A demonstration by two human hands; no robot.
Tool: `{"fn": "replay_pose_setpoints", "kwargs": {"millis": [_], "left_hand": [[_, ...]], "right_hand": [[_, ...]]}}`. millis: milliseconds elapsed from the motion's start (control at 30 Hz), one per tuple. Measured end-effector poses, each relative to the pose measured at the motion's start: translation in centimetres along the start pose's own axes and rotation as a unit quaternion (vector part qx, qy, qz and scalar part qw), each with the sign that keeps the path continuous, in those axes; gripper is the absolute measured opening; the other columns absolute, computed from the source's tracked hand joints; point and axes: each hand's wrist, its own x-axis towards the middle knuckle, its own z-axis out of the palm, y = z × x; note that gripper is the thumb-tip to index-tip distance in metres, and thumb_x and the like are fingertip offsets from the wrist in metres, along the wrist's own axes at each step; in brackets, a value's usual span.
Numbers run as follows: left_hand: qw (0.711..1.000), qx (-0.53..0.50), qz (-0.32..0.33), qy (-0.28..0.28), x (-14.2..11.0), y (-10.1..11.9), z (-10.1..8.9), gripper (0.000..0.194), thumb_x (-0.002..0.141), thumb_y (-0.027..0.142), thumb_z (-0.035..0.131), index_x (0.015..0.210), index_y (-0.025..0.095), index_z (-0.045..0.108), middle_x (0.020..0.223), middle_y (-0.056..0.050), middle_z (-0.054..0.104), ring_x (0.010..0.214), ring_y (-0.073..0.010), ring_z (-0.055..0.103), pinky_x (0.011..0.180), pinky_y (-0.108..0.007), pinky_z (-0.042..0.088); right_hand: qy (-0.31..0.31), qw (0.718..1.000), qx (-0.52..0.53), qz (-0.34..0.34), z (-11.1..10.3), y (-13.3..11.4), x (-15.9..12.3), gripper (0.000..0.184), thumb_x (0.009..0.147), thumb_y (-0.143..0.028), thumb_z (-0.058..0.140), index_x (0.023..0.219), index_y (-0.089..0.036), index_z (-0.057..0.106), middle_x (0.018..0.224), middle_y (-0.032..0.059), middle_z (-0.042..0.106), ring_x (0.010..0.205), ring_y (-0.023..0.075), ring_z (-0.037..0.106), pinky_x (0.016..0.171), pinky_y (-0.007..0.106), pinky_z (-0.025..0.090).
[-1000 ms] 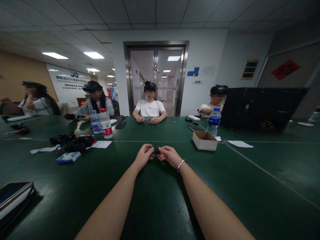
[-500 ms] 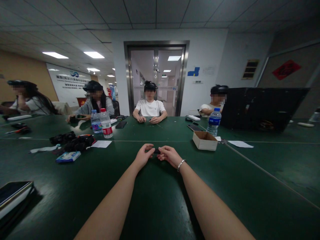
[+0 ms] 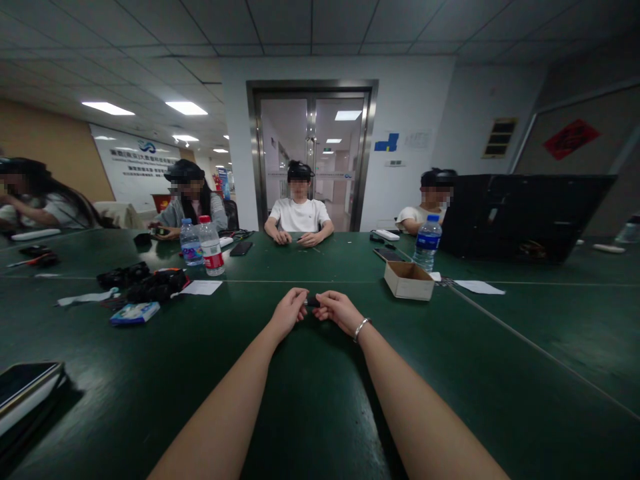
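We see a small dark object just below the middle of the frame. Our left hand has its fingers closed on the left end, and our right hand pinches the right end. Beneath is the green table. At centre right stands an open box, a bottle just behind it.

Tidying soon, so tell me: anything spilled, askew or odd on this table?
No spill shows. The untidiest spot, at left, is the black gear: its pieces lie jumbled beside a white paper. The dark object between the left hand and right hand is too small to check for damage.
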Motion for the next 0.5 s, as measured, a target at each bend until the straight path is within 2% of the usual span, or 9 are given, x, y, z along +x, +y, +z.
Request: {"fn": "replay_pose_setpoints", "kwargs": {"millis": [133,233,367,500], "left_hand": [[1.0,0.0,0.016,-0.025,0.2,-0.3,0.06,0.038,0.081,0.039,0.044,0.11,0.016,0.047,0.055,0.004,0.047,0.042,-0.0067,0.041,0.04,-0.016,0.028],[1.0,-0.004,0.011,-0.01,0.17,-0.31,0.16,0.037,0.083,0.041,0.039,0.107,0.016,0.049,0.056,0.003,0.046,0.042,-0.0067,0.041,0.04,-0.016,0.027],[1.0,0.005,0.014,0.021,-0.16,0.04,0.28,0.041,0.077,0.033,0.052,0.115,0.019,0.044,0.069,0.002,0.049,0.051,-0.0074,0.046,0.042,-0.016,0.03],[1.0,0.015,0.0,0.006,-0.42,0.4,0.27,0.035,0.083,0.037,0.039,0.11,0.017,0.049,0.062,0.002,0.047,0.048,-0.0078,0.044,0.043,-0.016,0.03]], "right_hand": [[0.0,1.0,0.003,0.001,0.02,0.02,0.0,0.019,0.078,-0.023,0.067,0.075,-0.01,0.054,0.06,0.0094,0.062,0.049,0.0125,0.06,0.045,0.017,0.049],[-0.004,1.0,0.002,-0.001,0.0,-0.01,-0.06,0.019,0.077,-0.024,0.068,0.076,-0.01,0.055,0.06,0.009,0.063,0.05,0.0127,0.06,0.045,0.017,0.049],[-0.004,1.0,0.002,-0.001,0.04,-0.13,-0.21,0.018,0.076,-0.023,0.068,0.077,-0.01,0.056,0.061,0.0088,0.063,0.051,0.0122,0.06,0.046,0.016,0.049],[-0.003,1.0,0.006,0.005,0.16,-0.21,-0.25,0.016,0.077,-0.021,0.067,0.076,-0.009,0.056,0.061,0.0093,0.062,0.051,0.0121,0.06,0.047,0.017,0.05]]}}
